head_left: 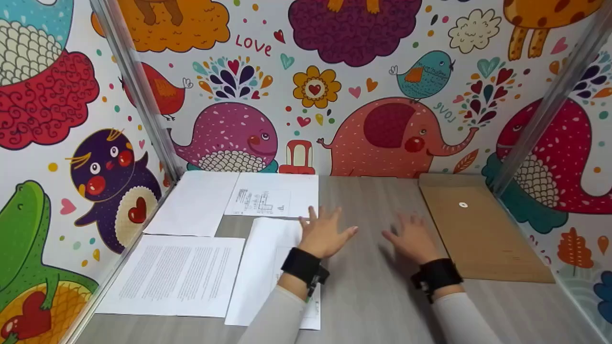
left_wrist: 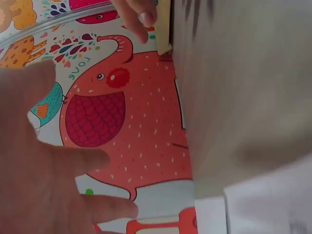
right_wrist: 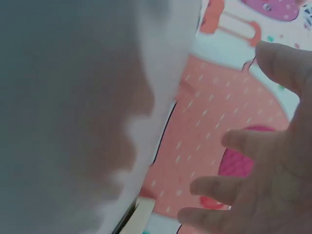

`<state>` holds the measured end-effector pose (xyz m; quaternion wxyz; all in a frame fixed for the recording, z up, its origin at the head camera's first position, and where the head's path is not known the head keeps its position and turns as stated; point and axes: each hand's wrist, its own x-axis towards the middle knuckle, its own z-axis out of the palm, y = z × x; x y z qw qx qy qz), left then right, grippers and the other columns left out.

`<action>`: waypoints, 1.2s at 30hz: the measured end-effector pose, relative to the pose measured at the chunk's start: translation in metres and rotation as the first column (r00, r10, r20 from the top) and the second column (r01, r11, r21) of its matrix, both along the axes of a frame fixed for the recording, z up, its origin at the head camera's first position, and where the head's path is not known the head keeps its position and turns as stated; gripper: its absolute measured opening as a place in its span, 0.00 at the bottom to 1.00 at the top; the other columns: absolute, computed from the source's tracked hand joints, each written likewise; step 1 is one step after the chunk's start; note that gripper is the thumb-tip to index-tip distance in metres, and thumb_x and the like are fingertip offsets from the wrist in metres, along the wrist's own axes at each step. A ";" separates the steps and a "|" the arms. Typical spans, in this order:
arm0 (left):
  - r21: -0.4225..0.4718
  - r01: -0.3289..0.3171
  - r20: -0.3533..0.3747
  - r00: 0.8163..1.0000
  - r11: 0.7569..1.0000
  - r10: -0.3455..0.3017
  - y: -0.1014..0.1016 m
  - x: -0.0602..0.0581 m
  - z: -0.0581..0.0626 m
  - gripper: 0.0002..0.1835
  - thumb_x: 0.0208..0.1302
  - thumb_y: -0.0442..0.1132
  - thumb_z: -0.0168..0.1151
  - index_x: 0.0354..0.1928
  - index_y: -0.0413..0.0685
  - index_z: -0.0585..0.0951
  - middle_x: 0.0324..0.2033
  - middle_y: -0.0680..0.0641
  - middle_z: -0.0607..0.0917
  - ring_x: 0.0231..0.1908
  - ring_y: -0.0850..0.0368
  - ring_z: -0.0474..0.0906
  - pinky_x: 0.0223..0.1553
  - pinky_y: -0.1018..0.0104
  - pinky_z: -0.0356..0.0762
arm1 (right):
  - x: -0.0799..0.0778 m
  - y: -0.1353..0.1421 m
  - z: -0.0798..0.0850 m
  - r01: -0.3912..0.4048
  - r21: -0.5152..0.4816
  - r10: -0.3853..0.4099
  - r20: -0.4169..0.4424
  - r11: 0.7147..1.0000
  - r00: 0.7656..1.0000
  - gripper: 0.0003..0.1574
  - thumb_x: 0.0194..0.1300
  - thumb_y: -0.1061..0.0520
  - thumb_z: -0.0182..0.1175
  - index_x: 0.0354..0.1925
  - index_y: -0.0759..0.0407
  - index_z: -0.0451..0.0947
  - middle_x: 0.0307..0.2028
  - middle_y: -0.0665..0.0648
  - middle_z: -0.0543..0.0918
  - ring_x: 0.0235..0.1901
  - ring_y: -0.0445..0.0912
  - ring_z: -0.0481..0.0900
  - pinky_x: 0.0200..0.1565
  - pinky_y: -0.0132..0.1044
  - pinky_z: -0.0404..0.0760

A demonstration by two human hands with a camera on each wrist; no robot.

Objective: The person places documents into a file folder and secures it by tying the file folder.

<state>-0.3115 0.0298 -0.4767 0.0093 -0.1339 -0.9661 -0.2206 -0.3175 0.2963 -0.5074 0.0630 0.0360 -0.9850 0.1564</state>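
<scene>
My left hand (head_left: 327,234) hovers with spread fingers over the right edge of a white sheet with a faint drawing (head_left: 260,267). To its right, my right hand (head_left: 415,240) is held with fingers apart above the grey table, near a brown paper envelope (head_left: 483,229). Neither hand holds anything. In the left wrist view, the left hand's fingers (left_wrist: 97,204) are stretched out, and the right hand's fingertips (left_wrist: 139,14) show at the top. The right wrist view has the right hand's fingers (right_wrist: 219,187) extended, with the envelope's edge (right_wrist: 138,214) at the bottom.
Other papers lie to the left: a sheet with columns of text (head_left: 174,277), a blank white sheet (head_left: 191,203) and a sheet with a printed diagram (head_left: 272,193). Walls with cartoon animals (head_left: 382,134) and metal corner posts (head_left: 138,91) enclose the table (head_left: 363,286).
</scene>
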 end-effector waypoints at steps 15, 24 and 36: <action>0.172 0.182 0.139 0.969 0.968 -0.206 0.118 0.034 -0.002 0.44 0.59 0.68 0.63 0.74 0.62 0.64 0.69 0.50 0.73 0.68 0.52 0.69 0.66 0.55 0.72 | 0.025 0.144 0.021 0.316 -0.040 -0.305 0.167 0.948 0.938 0.64 0.67 0.24 0.46 0.72 0.76 0.49 0.66 0.86 0.56 0.63 0.78 0.56 0.60 0.77 0.61; 0.293 0.153 0.245 0.942 0.944 -0.229 0.196 0.070 -0.006 0.36 0.53 0.64 0.70 0.64 0.67 0.73 0.59 0.58 0.81 0.57 0.62 0.77 0.55 0.64 0.78 | 0.035 0.211 0.027 0.547 0.057 -0.536 0.308 0.835 0.786 0.69 0.65 0.21 0.46 0.67 0.84 0.48 0.56 0.88 0.59 0.49 0.75 0.61 0.49 0.70 0.74; 0.449 0.025 0.365 0.907 0.893 -0.209 0.222 0.075 -0.017 0.33 0.53 0.58 0.72 0.62 0.66 0.73 0.57 0.59 0.81 0.54 0.66 0.77 0.52 0.66 0.78 | 0.039 0.253 0.018 0.570 0.035 -0.524 0.445 0.821 0.726 0.85 0.52 0.09 0.40 0.67 0.86 0.45 0.59 0.88 0.59 0.53 0.76 0.60 0.53 0.72 0.72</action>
